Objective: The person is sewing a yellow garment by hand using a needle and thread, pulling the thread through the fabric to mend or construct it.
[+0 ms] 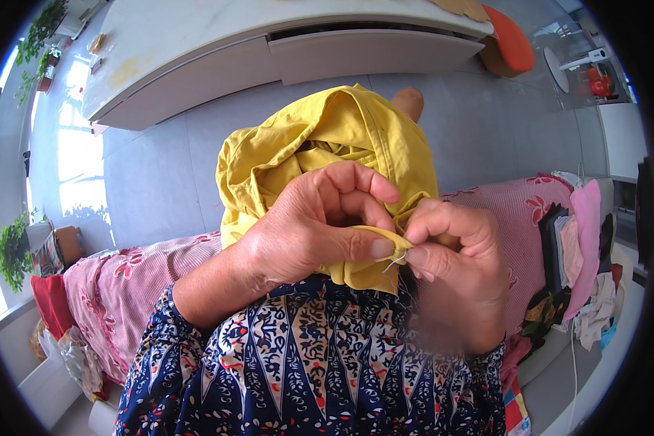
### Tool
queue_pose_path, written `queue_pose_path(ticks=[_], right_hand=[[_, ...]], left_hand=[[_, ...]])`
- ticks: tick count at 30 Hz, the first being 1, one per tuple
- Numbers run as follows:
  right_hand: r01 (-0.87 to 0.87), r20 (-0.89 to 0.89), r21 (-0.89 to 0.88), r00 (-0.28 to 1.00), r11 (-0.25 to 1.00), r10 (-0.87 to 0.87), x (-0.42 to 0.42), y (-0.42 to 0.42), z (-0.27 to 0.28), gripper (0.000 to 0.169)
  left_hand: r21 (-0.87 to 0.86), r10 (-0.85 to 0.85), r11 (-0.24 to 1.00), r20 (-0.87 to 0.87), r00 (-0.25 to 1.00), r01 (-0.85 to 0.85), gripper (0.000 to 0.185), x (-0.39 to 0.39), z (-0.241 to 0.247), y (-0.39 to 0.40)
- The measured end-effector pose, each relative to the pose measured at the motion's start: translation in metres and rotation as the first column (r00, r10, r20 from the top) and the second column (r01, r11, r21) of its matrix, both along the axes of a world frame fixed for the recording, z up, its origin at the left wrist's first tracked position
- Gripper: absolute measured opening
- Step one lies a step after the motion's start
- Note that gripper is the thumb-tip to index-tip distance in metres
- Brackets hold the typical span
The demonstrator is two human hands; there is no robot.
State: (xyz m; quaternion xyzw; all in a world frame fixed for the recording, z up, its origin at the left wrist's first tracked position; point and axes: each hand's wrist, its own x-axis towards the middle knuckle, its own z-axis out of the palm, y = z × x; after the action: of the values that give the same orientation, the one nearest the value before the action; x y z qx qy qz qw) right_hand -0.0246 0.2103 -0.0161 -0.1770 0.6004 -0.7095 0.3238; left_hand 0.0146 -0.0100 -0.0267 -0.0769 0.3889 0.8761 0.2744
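Note:
A yellow cloth garment [327,125] lies bunched over my lap, with folds and seams showing. My left hand [332,218] pinches a folded edge of it between thumb and forefinger, its other fingers curled above. Close against that edge, the thumb and forefinger of my right hand [458,256] are pressed together at the cloth's tip. A pale thread [393,264] comes out of the cloth between both hands and trails downward. Whether a needle sits between the right fingertips cannot be told.
A pink patterned cover [141,272] drapes the seat on both sides. Folded clothes [564,250] are piled at right. Ahead stands a low white-topped table [207,32] with a drawer [370,54] partly open. An orange stool [507,43] is beside it; potted plants [13,250] are at left.

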Motion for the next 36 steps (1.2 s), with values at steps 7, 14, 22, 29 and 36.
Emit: queue_pose_path(ticks=[7,14,22,29,36], right_hand=[[0.013,0.128,-0.089,0.992,0.996,-0.002,0.003,0.003,-0.005,0.009],[0.006,0.162,-0.123,0.987,0.992,0.014,0.0,0.001,-0.006,0.01],[0.003,0.205,-0.11,0.979,0.994,0.019,0.0,-0.001,-0.007,0.009],[0.001,0.211,-0.074,0.977,0.997,0.014,0.0,0.0,-0.013,0.006],[0.066,0.241,-0.086,0.97,0.994,-0.044,0.001,0.002,-0.01,0.008]], left_hand=[[0.067,-0.009,0.998,0.009,1.0,0.008,0.05,0.0,0.0,-0.001],[0.099,-0.01,0.995,0.0,1.0,0.01,0.051,-0.001,-0.002,-0.002],[0.059,-0.027,0.998,-0.009,1.0,0.027,0.05,-0.002,0.0,-0.005],[-0.063,0.0,0.998,-0.04,0.999,-0.002,0.046,-0.001,-0.001,-0.004],[-0.034,0.073,0.997,-0.042,0.996,-0.074,0.044,-0.002,-0.003,0.0]])
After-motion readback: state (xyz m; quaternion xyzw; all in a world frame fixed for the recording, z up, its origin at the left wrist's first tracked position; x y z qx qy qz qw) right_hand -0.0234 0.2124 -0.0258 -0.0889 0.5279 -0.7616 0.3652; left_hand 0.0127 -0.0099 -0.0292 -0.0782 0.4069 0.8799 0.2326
